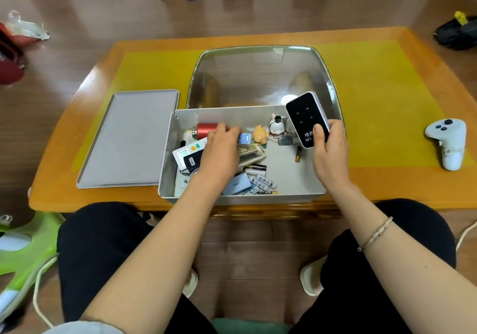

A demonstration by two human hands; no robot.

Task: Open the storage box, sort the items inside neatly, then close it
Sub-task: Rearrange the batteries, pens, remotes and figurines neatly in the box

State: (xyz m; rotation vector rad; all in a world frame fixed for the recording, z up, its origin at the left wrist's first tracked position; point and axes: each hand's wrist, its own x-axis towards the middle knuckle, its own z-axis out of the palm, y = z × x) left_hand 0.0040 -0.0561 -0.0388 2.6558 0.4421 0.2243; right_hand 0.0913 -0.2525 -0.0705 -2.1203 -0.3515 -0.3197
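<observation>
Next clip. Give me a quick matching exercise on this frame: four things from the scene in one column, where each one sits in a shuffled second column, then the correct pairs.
Things:
1. grey lid
2. black remote
3. white game controller
4. red cylinder

Places:
A. on the table, right of the storage box
B. inside the box, far-left corner
C. flat on the table, left of the box
D. held in the right hand above the box's right end

Pairs: 1-C, 2-D, 3-A, 4-B

The left hand reaches down among the items in the box.
</observation>
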